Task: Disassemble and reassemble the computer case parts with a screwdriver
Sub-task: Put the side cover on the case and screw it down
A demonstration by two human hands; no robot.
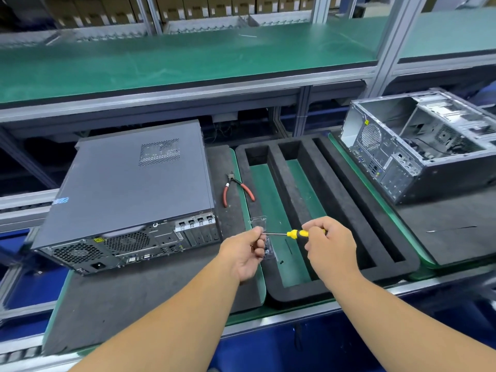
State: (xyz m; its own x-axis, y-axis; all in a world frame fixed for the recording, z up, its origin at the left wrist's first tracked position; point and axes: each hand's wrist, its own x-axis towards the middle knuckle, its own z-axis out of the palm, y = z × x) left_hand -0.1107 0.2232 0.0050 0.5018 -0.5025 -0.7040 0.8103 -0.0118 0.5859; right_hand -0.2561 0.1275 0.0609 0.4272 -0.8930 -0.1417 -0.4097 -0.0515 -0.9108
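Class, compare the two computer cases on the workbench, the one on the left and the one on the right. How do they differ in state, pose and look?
The left case is closed, its dark side panel on top; the right case is open, its bare metal inside showing.
The left case lies close beside the hands; the right case sits farther back, past the foam tray.
The left case looks dark grey all over; the right case looks pale silver inside.
Both lie on their sides, rear ports toward the camera.

Matt metal, soft foam, glossy plastic

The closed computer case (pixel 128 183) has a smooth matt grey metal panel; the open case (pixel 418 146) shows bare, dull sheet metal. The black tray (pixel 332 210) looks like rough foam. The screwdriver (pixel 295 233) has a glossy yellow plastic handle and shiny steel shaft.
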